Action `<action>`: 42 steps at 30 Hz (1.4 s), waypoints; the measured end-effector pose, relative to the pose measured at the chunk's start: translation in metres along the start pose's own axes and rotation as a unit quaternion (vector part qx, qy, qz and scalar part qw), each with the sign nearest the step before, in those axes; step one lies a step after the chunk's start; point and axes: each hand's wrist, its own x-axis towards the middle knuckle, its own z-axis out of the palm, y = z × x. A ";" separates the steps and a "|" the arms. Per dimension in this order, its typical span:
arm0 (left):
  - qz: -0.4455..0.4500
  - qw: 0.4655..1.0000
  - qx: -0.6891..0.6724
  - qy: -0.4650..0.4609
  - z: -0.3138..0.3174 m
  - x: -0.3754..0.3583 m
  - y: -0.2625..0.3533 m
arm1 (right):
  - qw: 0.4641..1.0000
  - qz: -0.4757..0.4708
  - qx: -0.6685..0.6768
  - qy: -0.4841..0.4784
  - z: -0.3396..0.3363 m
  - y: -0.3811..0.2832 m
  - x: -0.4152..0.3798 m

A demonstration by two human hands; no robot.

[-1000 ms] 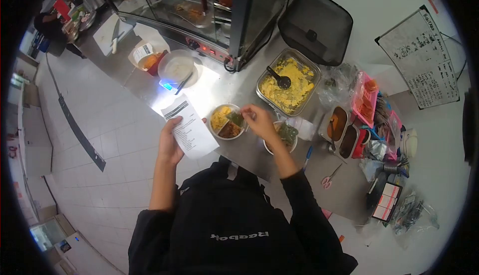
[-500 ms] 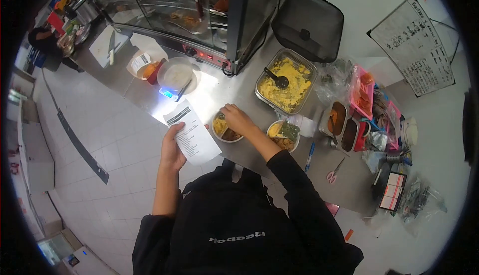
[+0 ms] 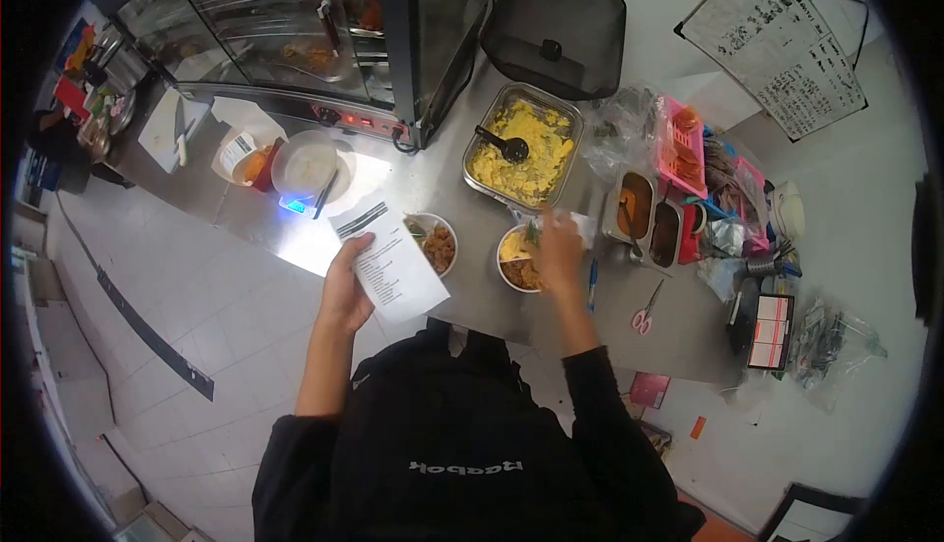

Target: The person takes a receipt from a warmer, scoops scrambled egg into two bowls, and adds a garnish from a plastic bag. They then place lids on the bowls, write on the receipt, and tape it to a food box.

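Observation:
My left hand [image 3: 349, 281] grips a printed paper slip [image 3: 393, 267], thumb on top. The slip covers part of a white bowl [image 3: 454, 259] with brown chunky food and some green in it. Over the right edge of a second white bowl [image 3: 503, 271] is my right hand [image 3: 561, 255], its fingers smeared by motion. Yellow food, brown food and a bit of green leaf show in that bowl. Whether the right fingers pinch anything is not visible. Behind the bowls stands a steel tray [image 3: 472, 180] of yellow scrambled-looking food with a black spoon [image 3: 506, 148] lying in it.
A glass-fronted warming cabinet [image 3: 265, 30] stands at the back left. Pink-handled scissors [image 3: 644, 314], a blue pen [image 3: 593, 284] and sauce containers [image 3: 634, 203] are to the right. A tub [image 3: 305, 163] sits by a lit scale display [image 3: 297, 207]. A knife [image 3: 181, 139] lies on a white board.
My right hand has moved right, from the left bowl to the right one. The green leaf there is now mostly hidden. My left hand still holds the slip, and the view has shifted.

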 end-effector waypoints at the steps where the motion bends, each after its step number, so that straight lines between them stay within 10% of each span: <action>1: -0.013 1.000 0.004 -0.013 0.006 0.001 0.000 | 0.997 0.041 -0.032 -0.050 -0.004 0.017 -0.004; 16: -0.077 0.984 0.069 -0.144 0.101 -0.014 0.000 | 0.972 -0.207 0.057 -0.100 -0.003 0.045 0.011; 25: 0.065 0.997 0.035 -0.023 0.040 0.001 0.025 | 0.938 -0.037 0.340 -0.062 -0.042 0.069 0.025; 30: 0.066 0.998 0.022 -0.010 0.038 -0.001 0.022 | 0.975 -0.128 0.130 -0.129 -0.002 0.055 0.024; 33: 0.049 0.998 0.023 -0.030 0.048 -0.003 0.016 | 0.974 -0.225 -0.006 -0.013 0.021 0.035 0.004; 42: 0.036 0.998 0.046 -0.030 0.053 -0.003 0.013 | 0.984 -0.159 0.051 -0.055 0.020 0.040 -0.034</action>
